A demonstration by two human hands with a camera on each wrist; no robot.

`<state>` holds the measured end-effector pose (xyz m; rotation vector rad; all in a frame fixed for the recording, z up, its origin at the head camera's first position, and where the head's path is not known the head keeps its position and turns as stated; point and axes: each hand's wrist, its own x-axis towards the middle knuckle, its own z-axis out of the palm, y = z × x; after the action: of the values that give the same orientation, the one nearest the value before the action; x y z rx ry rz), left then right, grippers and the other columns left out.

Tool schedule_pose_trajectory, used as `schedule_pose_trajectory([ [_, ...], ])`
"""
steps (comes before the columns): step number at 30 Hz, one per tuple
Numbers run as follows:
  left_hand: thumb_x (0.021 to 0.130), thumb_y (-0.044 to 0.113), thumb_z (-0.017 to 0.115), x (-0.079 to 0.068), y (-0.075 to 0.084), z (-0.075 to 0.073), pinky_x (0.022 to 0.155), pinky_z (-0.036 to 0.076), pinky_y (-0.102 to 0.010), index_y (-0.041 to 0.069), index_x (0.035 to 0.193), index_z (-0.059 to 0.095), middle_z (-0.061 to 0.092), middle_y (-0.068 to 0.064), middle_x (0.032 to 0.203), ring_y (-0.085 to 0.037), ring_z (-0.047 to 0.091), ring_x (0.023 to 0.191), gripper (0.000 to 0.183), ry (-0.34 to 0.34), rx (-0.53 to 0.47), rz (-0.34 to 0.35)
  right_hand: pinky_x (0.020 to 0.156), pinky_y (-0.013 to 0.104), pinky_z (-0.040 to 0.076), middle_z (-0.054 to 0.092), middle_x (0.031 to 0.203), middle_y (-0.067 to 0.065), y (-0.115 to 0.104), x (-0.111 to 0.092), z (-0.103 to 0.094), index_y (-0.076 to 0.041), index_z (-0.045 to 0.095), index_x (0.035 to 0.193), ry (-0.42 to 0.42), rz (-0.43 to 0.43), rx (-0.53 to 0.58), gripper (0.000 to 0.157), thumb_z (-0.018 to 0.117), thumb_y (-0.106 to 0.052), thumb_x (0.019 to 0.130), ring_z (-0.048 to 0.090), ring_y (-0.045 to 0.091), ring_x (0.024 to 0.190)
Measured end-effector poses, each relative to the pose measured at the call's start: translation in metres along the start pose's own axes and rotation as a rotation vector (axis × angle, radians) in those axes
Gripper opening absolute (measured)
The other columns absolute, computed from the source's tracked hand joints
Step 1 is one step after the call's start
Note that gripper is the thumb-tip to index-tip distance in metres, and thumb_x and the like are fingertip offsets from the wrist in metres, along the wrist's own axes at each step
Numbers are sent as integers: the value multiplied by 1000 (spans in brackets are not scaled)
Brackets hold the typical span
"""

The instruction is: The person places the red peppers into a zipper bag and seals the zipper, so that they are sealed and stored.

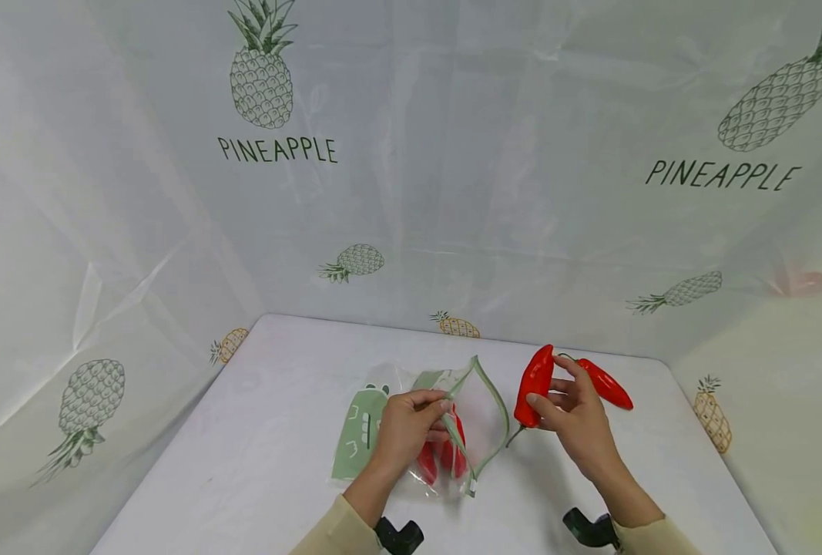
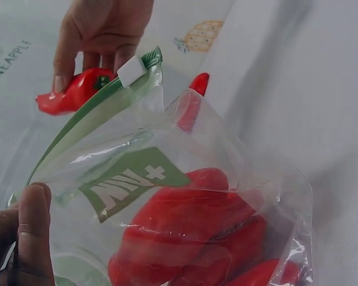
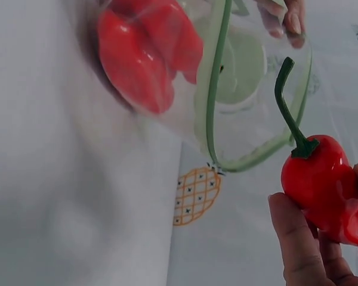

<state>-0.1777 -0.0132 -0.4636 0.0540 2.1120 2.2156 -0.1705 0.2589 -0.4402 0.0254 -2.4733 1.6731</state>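
A clear zip bag with green trim and a white slider stands with its mouth open to the right. My left hand pinches the bag's rim. Inside the bag lie several red peppers. My right hand grips a red pepper between thumb and fingers, just right of the bag's mouth. Its green stem points toward the opening, apart from the bag's contents. Behind my right hand, another red pepper lies on the table.
A green printed panel with a cartoon face shows at the bag's left, partly behind my left hand. The white table meets a pineapple-print curtain at its back and sides.
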Motion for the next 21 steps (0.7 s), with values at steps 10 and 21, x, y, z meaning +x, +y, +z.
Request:
schedule_pose_trajectory([
  [10,97,13,77,0,1,0,65,67,-31,1,115,80,79,-14,97,-12,71,64,22,-5,-4,19,72,37,69,56,134,20,-2,-1,24,-21,30,162,-2,-6,7,81,78,-11,97,61,34,114],
  [21,97,16,78,0,4,2,66,67,-31,5,116,80,79,-13,98,-14,73,67,22,-3,36,28,71,35,68,63,130,19,-10,-10,57,-18,33,161,-25,35,-125,81,81,-16,94,67,32,110],
])
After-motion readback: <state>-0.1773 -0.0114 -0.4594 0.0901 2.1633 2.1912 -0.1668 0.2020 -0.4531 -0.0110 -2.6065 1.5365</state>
